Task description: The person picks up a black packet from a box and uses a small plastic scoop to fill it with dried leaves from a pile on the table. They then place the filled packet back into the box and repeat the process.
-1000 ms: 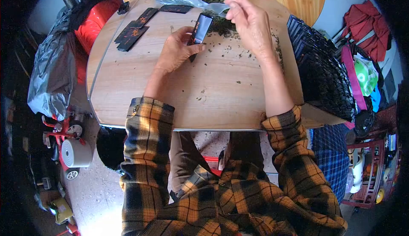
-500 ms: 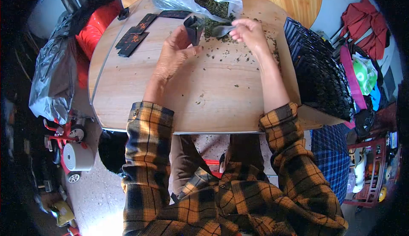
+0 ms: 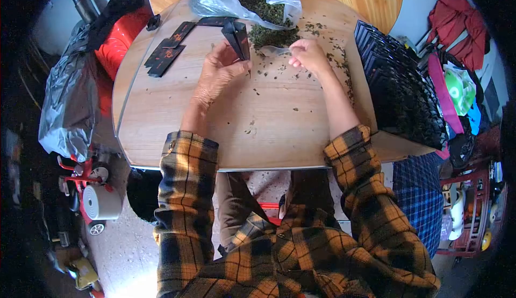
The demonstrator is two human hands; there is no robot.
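My left hand [image 3: 220,72] is closed around a small black pouch [image 3: 236,39], held upright above the wooden table. Between the fingers of my right hand [image 3: 312,57] is the handle of a clear spoon [image 3: 276,51], its bowl pointing left toward the pouch. Behind the spoon, a pile of dark green dried leaves [image 3: 266,36] lies at the mouth of a clear plastic bag [image 3: 215,0], which holds more of them. Left of my left hand, several flat black pouches with orange print [image 3: 166,56] lie on the tabletop.
Loose leaf bits are scattered over the wooden table [image 3: 215,142]. At the right edge stands a cardboard box [image 3: 366,91] packed with rows of black pouches [image 3: 398,77]. A grey plastic bag [image 3: 70,99] hangs at the left.
The spoon has shifted left and lower, nearer the leaf pile's front edge. The black pouch has tilted and moved slightly left, its printed side now showing.
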